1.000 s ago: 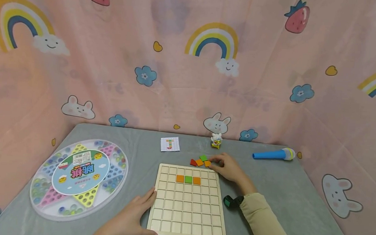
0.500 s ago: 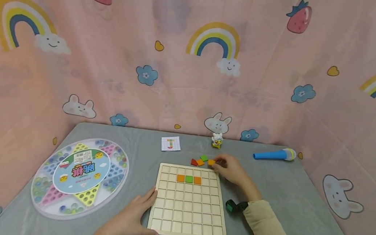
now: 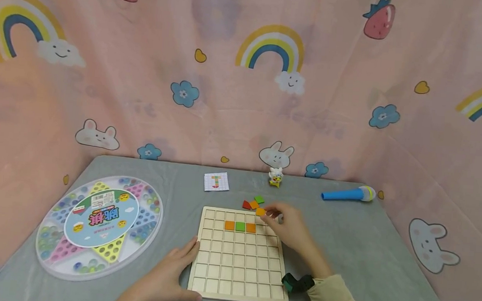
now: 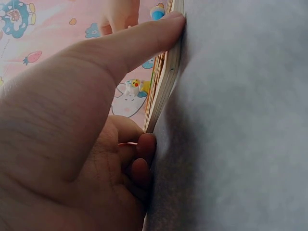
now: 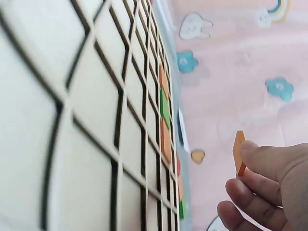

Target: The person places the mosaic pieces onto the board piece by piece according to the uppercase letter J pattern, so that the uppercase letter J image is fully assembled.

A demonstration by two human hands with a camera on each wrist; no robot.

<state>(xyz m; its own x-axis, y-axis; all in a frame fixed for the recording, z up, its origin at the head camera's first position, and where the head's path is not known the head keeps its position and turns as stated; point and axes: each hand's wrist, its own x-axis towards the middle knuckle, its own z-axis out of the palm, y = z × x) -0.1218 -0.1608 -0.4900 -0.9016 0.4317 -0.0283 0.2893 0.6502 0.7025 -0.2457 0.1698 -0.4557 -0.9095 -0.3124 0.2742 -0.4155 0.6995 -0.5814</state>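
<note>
My right hand pinches an orange square tile between thumb and fingertips, above the far right part of the wooden grid board. In the right wrist view the tile stands edge-on, apart from the board. On the board, an orange tile, a green tile and another orange tile lie in a row. My left hand rests against the board's near left corner, thumb at the front edge and fingers along the left side. Beyond the board lie loose red, orange and green tiles.
A round marble board game lies at the left. At the back are a pattern card with a coloured T-like figure, a small white-and-yellow figurine and a blue toy microphone. A printed pink curtain surrounds the grey table.
My right hand has drawn the orange tile away from the loose group, first rightward, then left and nearer, over the board's far edge. The left hand stays at the board's corner.
</note>
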